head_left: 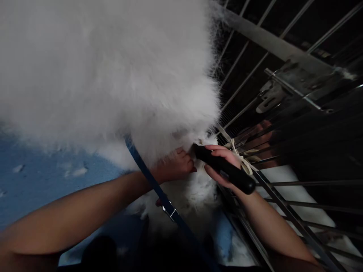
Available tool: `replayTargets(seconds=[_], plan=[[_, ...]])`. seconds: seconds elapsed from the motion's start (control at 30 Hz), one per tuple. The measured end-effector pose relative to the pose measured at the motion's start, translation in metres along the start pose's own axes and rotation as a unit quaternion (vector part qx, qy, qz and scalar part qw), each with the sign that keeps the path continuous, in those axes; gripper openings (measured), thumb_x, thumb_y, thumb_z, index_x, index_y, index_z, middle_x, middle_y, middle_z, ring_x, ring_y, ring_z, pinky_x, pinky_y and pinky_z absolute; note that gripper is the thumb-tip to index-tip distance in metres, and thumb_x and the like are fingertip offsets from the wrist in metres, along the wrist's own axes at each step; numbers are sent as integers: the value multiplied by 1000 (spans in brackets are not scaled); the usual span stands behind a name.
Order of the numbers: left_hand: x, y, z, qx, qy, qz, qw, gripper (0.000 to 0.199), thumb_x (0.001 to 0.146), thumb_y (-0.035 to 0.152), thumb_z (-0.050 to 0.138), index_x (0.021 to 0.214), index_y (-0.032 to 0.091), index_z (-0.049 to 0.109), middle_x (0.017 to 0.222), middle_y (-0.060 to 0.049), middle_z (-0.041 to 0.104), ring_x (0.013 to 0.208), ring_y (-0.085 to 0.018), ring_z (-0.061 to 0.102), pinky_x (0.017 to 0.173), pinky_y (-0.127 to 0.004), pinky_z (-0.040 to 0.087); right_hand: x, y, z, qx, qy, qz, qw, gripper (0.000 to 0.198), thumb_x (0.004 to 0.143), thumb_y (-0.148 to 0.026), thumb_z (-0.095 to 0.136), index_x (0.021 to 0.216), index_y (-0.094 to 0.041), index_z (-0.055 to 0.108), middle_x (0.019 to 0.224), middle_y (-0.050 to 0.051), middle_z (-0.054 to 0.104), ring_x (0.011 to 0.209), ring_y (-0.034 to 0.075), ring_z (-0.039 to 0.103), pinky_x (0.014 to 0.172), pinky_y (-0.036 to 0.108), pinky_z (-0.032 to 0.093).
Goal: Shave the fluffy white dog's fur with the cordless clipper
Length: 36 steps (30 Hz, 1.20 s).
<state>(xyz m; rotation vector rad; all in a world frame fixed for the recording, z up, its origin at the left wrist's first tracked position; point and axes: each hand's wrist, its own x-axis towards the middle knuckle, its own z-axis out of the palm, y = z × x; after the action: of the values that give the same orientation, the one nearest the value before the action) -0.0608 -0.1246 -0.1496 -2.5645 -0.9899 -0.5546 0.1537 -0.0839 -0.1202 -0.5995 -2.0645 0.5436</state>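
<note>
A large white fluffy animal [119, 68], by its coat and strap likely a dog, fills the upper left; its head is not in view. Black hair clippers [227, 170] lie in my right hand [224, 158], fingers wrapped round the body. The clippers' front end points into the white fur, where the blade is hidden. Just left of that end, my left hand [180, 164] is closed with curled fingers against the fur. Whatever it grips is hidden. A blue strap [147, 173] with a metal buckle [170, 211] runs down across my left forearm.
Metal cage bars [266, 56] with a latch [283, 90] stand close on the right. A pale cord [241, 158] is tied to the frame beside my right hand. White fur tufts [79, 172] lie on the blue surface [42, 189].
</note>
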Motion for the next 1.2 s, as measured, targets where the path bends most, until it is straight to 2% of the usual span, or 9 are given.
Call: replayTargets(seconds=[0.23,0.37,0.43,0.6,0.8,0.9,0.97,1.1,1.2], plan=[[-3,0,0,6,-9,3,1000,35,101,31,50,70,19,63,63,1,62,63,-17,55,69,-34,36,0,5,-6,-38,26,54,997,35,79,-19,72,109,-27,56,117,10,68,111,26,68,97,51,55],[-4,2,0,-1,-10,8,1000,36,101,31,48,69,20,63,66,1,64,64,-16,55,67,-34,36,-6,-5,-5,-5,-2,31,1000,38,77,-19,73,109,-28,55,117,9,70,109,26,69,93,48,57],[-4,3,0,1,-14,0,1000,39,102,31,46,69,20,63,64,1,63,63,-15,54,66,-34,36,-9,-2,-2,-6,5,24,1000,37,76,-20,74,107,-28,57,115,8,71,106,26,70,92,47,58],[-3,4,-1,6,-12,-6,1000,38,101,30,47,68,19,63,62,0,63,61,-15,53,67,-34,37,-13,9,-1,-23,43,87,995,34,78,-22,73,106,-27,56,115,7,70,109,26,69,96,50,55],[-5,4,-2,-2,-23,-3,1000,40,102,30,46,68,19,63,63,0,63,62,-16,53,67,-33,36,-18,2,1,-5,17,52,998,35,76,-21,73,106,-28,55,112,7,71,105,25,70,92,48,57],[-4,5,-3,6,-43,-10,999,42,103,29,43,68,18,64,62,-1,63,61,-16,53,67,-34,35,-19,7,2,-18,41,87,995,33,77,-20,72,105,-27,55,112,7,71,106,25,70,94,48,57],[-5,5,-3,7,-33,-7,999,41,103,29,44,68,18,64,62,-1,63,61,-16,52,66,-34,35,-19,7,0,-24,37,96,994,33,78,-20,72,105,-27,55,113,8,71,107,25,70,95,49,56],[-8,5,-2,-1,12,-6,1000,38,101,27,47,67,19,63,63,0,62,62,-16,52,67,-33,35,-20,2,-2,-17,-12,41,999,37,75,-20,74,107,-28,56,114,8,71,106,25,70,91,47,58],[-8,5,-2,5,0,-7,1000,40,102,28,46,67,19,63,61,-1,60,61,-15,51,68,-33,35,-19,7,-2,-23,0,47,999,36,76,-20,73,106,-28,56,113,8,71,105,25,70,91,47,57]])
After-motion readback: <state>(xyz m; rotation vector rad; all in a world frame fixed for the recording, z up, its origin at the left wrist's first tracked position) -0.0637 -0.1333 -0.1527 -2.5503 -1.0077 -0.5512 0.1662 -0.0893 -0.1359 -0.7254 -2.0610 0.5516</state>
